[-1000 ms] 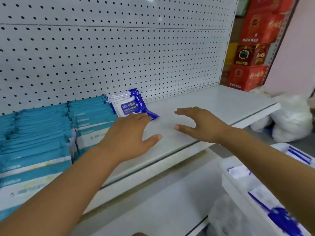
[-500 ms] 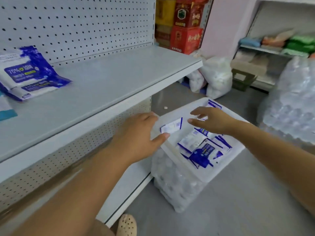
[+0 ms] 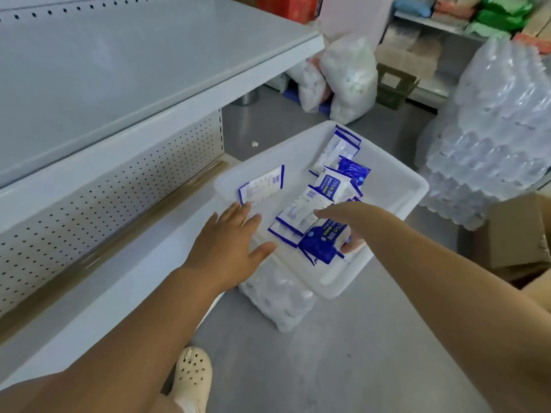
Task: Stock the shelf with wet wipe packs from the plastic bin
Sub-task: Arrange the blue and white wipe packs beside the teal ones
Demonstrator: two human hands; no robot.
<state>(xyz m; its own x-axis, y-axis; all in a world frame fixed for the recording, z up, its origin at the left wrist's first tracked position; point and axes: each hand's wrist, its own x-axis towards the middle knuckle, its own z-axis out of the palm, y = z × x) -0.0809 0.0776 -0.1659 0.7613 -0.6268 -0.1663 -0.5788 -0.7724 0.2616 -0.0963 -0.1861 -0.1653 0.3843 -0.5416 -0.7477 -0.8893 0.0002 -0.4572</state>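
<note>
Right hand (image 3: pixel 347 217) reaches into the bin, fingers curled over a blue pack (image 3: pixel 320 247), one fingertip showing under its right edge; the pack is held low, among the others. Left hand (image 3: pixel 229 245) flat and spread wide, holding nothing, over the bin's near left corner. Its fingertips lie just below a white pack (image 3: pixel 261 184) propped on the left wall; contact cannot be told.

Bin (image 3: pixel 399 181): white plastic, shallow, rectangular. Inside, a loose heap of wipe packs (image 3: pixel 329 186), blue and white, some face up, some back up, lying across each other. One more pack (image 3: pixel 343 147) leans at the far wall. The left half of the bin floor is bare.

The bin sits tilted on a wrapped bundle of bottles (image 3: pixel 278 302), which stands on the grey floor (image 3: pixel 343 368).

Shelf (image 3: pixel 119 70) to the left: pale grey board, white front lip. Below it a perforated back panel (image 3: pixel 119 186) and a white base shelf (image 3: pixel 104 281). A cream clog (image 3: pixel 193 374) shows at the bottom edge.

Room beyond: stacked wrapped bottles (image 3: pixel 492 129) to the right, a cardboard box (image 3: pixel 518 234) beside them, white sacks (image 3: pixel 348 76) by the shelf end, another rack with green packs (image 3: pixel 501 10) at the back.
</note>
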